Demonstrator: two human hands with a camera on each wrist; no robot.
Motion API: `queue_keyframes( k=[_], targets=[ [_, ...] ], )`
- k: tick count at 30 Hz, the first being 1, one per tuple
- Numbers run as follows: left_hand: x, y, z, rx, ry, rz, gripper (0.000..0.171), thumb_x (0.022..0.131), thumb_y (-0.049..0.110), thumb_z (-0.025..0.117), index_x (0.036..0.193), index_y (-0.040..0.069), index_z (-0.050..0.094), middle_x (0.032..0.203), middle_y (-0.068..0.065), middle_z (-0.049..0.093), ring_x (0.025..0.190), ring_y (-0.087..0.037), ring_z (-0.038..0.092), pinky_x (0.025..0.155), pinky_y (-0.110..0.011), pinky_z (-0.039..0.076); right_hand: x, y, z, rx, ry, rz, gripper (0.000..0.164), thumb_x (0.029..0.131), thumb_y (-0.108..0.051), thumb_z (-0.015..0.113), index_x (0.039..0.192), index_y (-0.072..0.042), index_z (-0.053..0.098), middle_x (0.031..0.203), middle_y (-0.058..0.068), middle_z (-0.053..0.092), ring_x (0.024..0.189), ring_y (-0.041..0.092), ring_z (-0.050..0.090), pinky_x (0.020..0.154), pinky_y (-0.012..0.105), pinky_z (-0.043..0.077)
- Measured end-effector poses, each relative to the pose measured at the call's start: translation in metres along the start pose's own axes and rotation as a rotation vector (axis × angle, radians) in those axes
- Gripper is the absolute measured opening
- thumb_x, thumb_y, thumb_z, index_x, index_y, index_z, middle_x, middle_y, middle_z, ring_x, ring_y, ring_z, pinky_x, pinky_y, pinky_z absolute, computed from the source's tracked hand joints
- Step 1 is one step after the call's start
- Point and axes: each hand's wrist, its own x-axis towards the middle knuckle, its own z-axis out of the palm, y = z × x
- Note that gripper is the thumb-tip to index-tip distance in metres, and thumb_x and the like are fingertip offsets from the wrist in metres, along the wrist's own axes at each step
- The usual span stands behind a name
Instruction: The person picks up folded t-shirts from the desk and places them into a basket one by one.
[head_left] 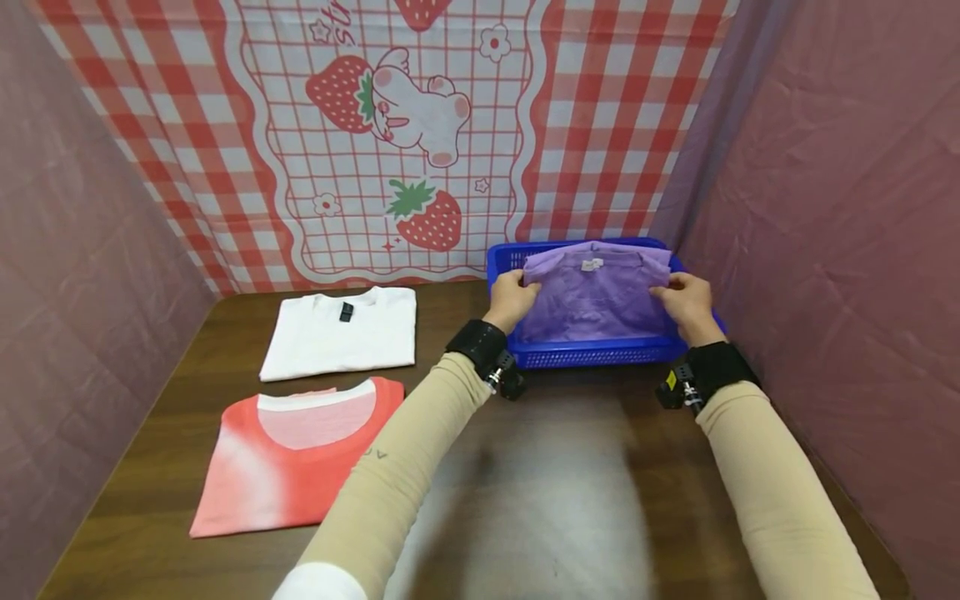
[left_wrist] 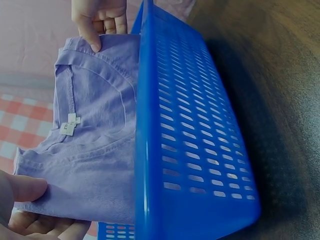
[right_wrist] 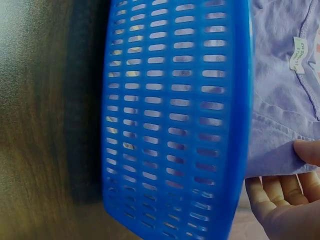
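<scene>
A folded purple T-shirt with a pale neck label is partly inside the blue plastic basket, its collar edge above the rim. My left hand pinches the shirt's left side, thumb on top and fingers beneath. At the opposite side my right hand pinches it the same way. The left wrist view shows the thumb and fingers of my left hand around the fabric. In the right wrist view, my right hand holds the shirt beside the slotted basket wall.
A folded white T-shirt lies left of the basket on the wooden table. Nearer to me is a folded red and white T-shirt. A strawberry-print checked cloth hangs behind, and a pink curtain stands close on the right.
</scene>
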Motion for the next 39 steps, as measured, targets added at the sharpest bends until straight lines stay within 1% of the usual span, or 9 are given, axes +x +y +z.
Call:
queue_keyframes(
  k=[5, 8, 11, 15, 18, 21, 25, 31, 39],
  targets=[
    [0.001, -0.004, 0.002, 0.014, 0.000, -0.021, 0.022, 0.090, 0.012, 0.061, 0.106, -0.001, 0.070, 0.107, -0.016, 0.072, 0.084, -0.016, 0.056, 0.071, -0.023, 0.047, 0.000, 0.003, 0.005, -0.025, 0.007, -0.013, 0.037, 0.087, -0.011, 0.063, 0.119, 0.007, 0.059, 0.073, -0.017, 0.045, 0.074, 0.001, 0.043, 0.068, 0.012, 0.036],
    [0.002, -0.005, 0.005, 0.032, 0.000, -0.028, 0.022, 0.091, 0.012, 0.060, 0.105, -0.001, 0.070, 0.106, -0.017, 0.072, 0.085, -0.017, 0.056, 0.074, -0.024, 0.048, 0.001, 0.005, 0.008, -0.041, 0.012, -0.009, 0.037, 0.086, -0.011, 0.063, 0.118, 0.006, 0.059, 0.079, -0.011, 0.048, 0.077, 0.004, 0.044, 0.067, 0.012, 0.036],
    [0.003, -0.007, 0.008, 0.057, -0.003, -0.030, 0.021, 0.091, 0.013, 0.059, 0.102, -0.001, 0.069, 0.105, -0.017, 0.071, 0.085, -0.019, 0.055, 0.074, -0.026, 0.047, 0.002, 0.008, 0.011, -0.060, 0.014, 0.004, 0.038, 0.086, -0.012, 0.062, 0.120, 0.006, 0.059, 0.090, 0.001, 0.055, 0.084, 0.011, 0.048, 0.070, 0.013, 0.037],
    [0.005, -0.008, 0.013, 0.070, -0.007, -0.035, 0.022, 0.092, 0.014, 0.057, 0.103, -0.001, 0.069, 0.105, -0.017, 0.071, 0.088, -0.020, 0.056, 0.077, -0.028, 0.048, 0.003, 0.010, 0.013, -0.085, -0.002, 0.017, 0.043, 0.087, -0.012, 0.059, 0.125, 0.006, 0.057, 0.112, 0.018, 0.058, 0.103, 0.026, 0.052, 0.084, 0.026, 0.043],
    [0.006, -0.009, 0.016, 0.048, -0.010, -0.049, 0.024, 0.092, 0.014, 0.057, 0.108, -0.001, 0.068, 0.109, -0.017, 0.071, 0.096, -0.024, 0.061, 0.084, -0.031, 0.051, 0.003, 0.011, 0.015, -0.093, -0.021, 0.019, 0.047, 0.087, -0.013, 0.058, 0.129, 0.007, 0.054, 0.124, 0.025, 0.057, 0.116, 0.034, 0.050, 0.099, 0.038, 0.042],
    [0.006, -0.010, 0.018, 0.023, -0.012, -0.069, 0.029, 0.092, 0.014, 0.057, 0.116, -0.001, 0.066, 0.115, -0.017, 0.070, 0.107, -0.027, 0.063, 0.093, -0.035, 0.051, 0.004, 0.012, 0.019, -0.093, -0.026, 0.015, 0.047, 0.088, -0.013, 0.057, 0.130, 0.007, 0.053, 0.126, 0.026, 0.056, 0.119, 0.036, 0.049, 0.105, 0.042, 0.040],
    [0.008, -0.013, 0.022, -0.005, -0.010, -0.090, 0.035, 0.092, 0.015, 0.057, 0.123, -0.001, 0.061, 0.122, -0.019, 0.066, 0.116, -0.030, 0.061, 0.100, -0.038, 0.049, 0.006, 0.012, 0.022, -0.094, -0.023, 0.016, 0.045, 0.088, -0.013, 0.057, 0.129, 0.007, 0.054, 0.125, 0.025, 0.057, 0.118, 0.035, 0.050, 0.103, 0.041, 0.040],
    [0.008, -0.016, 0.024, -0.039, -0.009, -0.110, 0.040, 0.092, 0.016, 0.056, 0.128, -0.001, 0.057, 0.129, -0.019, 0.063, 0.122, -0.030, 0.058, 0.104, -0.038, 0.047, 0.007, 0.010, 0.026, -0.081, -0.031, 0.025, 0.044, 0.089, -0.013, 0.057, 0.129, 0.006, 0.055, 0.127, 0.025, 0.058, 0.120, 0.033, 0.050, 0.104, 0.040, 0.041],
    [0.009, -0.019, 0.025, -0.072, -0.013, -0.123, 0.042, 0.092, 0.015, 0.056, 0.131, 0.000, 0.053, 0.132, -0.019, 0.061, 0.123, -0.030, 0.057, 0.104, -0.039, 0.047, 0.007, 0.010, 0.029, -0.092, -0.028, 0.015, 0.041, 0.091, -0.014, 0.056, 0.127, 0.006, 0.057, 0.124, 0.024, 0.059, 0.117, 0.032, 0.051, 0.101, 0.039, 0.041]
  ],
)
